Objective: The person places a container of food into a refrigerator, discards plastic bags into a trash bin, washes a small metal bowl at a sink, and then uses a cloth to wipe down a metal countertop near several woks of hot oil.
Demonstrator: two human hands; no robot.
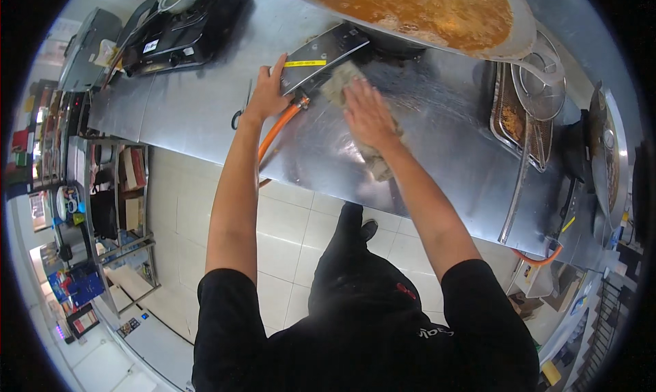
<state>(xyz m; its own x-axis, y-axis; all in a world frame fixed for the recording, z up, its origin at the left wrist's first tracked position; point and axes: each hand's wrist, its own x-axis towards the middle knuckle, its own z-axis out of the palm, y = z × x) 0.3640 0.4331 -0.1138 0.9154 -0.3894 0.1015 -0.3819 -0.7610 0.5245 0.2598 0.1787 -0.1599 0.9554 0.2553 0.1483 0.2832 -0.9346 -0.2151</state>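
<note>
My left hand (267,93) grips the near left end of a gas burner's metal front panel (320,56), which bears a yellow label. An orange gas hose (279,125) joins the burner just beside that hand and runs down over the table's front edge. Flat on a crumpled, damp-looking beige cloth (342,79), my right hand (370,112) presses it against the stainless steel table (435,151). The steel around the cloth looks wet and streaked. Above the burner sits a wide pan (520,38) of brownish-orange oil or liquid, partly cut off by the picture's top.
A black portable gas stove (189,43) stands at the far left, and black-handled scissors (237,119) lie near my left hand. To the right are a wire-mesh basket (538,135) with brown crumbs and a round strainer (538,84). A shelf rack (118,197) stands left below the table.
</note>
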